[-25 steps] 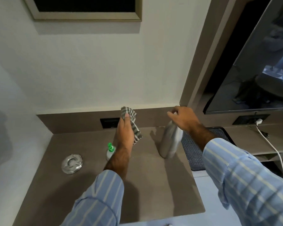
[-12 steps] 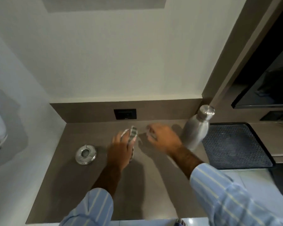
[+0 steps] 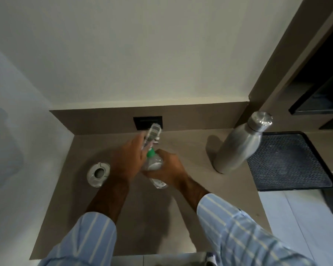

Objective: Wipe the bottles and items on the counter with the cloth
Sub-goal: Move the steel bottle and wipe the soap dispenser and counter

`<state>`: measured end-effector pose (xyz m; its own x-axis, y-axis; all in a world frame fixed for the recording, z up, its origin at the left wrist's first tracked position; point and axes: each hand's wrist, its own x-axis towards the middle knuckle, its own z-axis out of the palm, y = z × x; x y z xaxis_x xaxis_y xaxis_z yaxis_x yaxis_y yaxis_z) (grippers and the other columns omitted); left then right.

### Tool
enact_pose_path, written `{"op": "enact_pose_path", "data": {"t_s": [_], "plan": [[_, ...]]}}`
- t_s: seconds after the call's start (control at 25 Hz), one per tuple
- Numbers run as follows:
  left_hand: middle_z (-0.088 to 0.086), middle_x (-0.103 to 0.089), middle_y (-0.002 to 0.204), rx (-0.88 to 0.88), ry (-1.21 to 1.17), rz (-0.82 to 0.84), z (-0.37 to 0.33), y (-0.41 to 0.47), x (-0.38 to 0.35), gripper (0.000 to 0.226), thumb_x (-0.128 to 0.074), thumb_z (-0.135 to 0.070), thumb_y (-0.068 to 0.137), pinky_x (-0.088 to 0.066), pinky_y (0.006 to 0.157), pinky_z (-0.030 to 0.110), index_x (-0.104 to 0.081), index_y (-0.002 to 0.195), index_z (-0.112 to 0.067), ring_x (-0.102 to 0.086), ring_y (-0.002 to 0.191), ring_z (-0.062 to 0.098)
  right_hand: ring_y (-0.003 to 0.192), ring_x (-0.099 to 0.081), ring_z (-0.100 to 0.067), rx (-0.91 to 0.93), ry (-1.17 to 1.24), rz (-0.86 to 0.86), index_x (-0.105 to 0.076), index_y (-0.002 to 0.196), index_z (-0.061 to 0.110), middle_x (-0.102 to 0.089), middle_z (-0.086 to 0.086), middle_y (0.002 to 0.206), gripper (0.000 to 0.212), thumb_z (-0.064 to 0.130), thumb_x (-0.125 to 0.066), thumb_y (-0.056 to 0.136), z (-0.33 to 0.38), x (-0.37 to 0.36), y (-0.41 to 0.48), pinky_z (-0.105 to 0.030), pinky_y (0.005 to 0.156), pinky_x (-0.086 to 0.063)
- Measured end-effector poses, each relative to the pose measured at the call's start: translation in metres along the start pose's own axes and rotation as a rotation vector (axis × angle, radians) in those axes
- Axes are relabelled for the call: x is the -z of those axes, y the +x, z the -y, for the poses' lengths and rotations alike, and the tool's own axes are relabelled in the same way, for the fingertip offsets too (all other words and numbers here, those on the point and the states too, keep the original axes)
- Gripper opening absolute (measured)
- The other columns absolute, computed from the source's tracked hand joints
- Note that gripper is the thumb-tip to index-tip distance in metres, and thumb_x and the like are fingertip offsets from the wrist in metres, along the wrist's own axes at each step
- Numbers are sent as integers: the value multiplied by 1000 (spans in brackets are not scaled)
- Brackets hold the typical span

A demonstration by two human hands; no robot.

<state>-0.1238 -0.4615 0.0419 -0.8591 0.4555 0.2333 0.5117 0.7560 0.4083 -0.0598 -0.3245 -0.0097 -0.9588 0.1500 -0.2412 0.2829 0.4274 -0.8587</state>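
My left hand (image 3: 126, 163) is shut on the grey checked cloth (image 3: 152, 134), which sticks up past my fingers, blurred. Right beside it, my right hand (image 3: 170, 170) grips a small clear plastic bottle (image 3: 155, 166) with a green cap, held just above the brown counter (image 3: 190, 144). The cloth touches the bottle near its cap. The steel bottle (image 3: 238, 148) stands on its own to the right, apart from both hands. A round metal dish (image 3: 98, 174) lies on the counter left of my left wrist.
A black textured mat (image 3: 290, 162) lies right of the steel bottle. A black wall socket (image 3: 140, 121) sits in the backsplash behind my hands. White walls close the counter at the left and back; a dark cabinet stands at the right.
My right hand let go of the steel bottle, moved left and took hold of the clear green-capped bottle. My left hand brought the cloth against it. The view tilted down.
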Motion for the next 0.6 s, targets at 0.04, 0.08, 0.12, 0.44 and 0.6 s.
{"op": "enact_pose_path", "data": {"t_s": [0.04, 0.08, 0.12, 0.44, 0.6], "plan": [[13, -74, 90, 12, 58, -90, -1, 3, 9, 35, -57, -31, 98, -51, 57, 31, -58, 125, -8, -67, 68, 22, 79, -69, 1, 13, 25, 9, -67, 110, 24, -72, 11, 98, 51, 34, -92, 67, 9, 6, -3, -13, 69, -53], [12, -74, 83, 52, 85, -191, -5, 6, 17, 35, -53, -35, 100, -49, 52, 28, -60, 119, -7, -65, 61, 22, 75, -66, 5, 39, 53, 13, -65, 104, 27, -70, 13, 93, 44, 34, -92, 69, 20, 12, -6, -9, 64, -51], [10, -73, 81, 145, 41, -298, -11, 7, 23, 35, -48, -36, 102, -47, 50, 26, -61, 116, -6, -62, 60, 21, 74, -66, 6, 60, 85, 20, -62, 100, 30, -69, 13, 91, 40, 35, -90, 72, 31, 14, -10, -11, 63, -53], [-3, -76, 97, 539, -1059, -254, -37, 21, 39, 14, -64, -40, 95, -62, 65, 24, -67, 105, -30, -77, 84, 14, 95, -75, -26, 79, 146, 156, -48, 131, 16, -71, -10, 115, 53, 33, -75, 89, 65, 45, -22, -46, 83, -64], [7, -78, 109, 446, -1174, -166, -19, 25, 36, 34, -68, -42, 92, -61, 84, 45, -67, 117, -19, -76, 97, 27, 86, -74, -21, -27, 513, 309, -58, 128, 12, -74, -8, 105, 45, 22, -77, 88, 59, 54, -24, -34, 73, -61]]}}
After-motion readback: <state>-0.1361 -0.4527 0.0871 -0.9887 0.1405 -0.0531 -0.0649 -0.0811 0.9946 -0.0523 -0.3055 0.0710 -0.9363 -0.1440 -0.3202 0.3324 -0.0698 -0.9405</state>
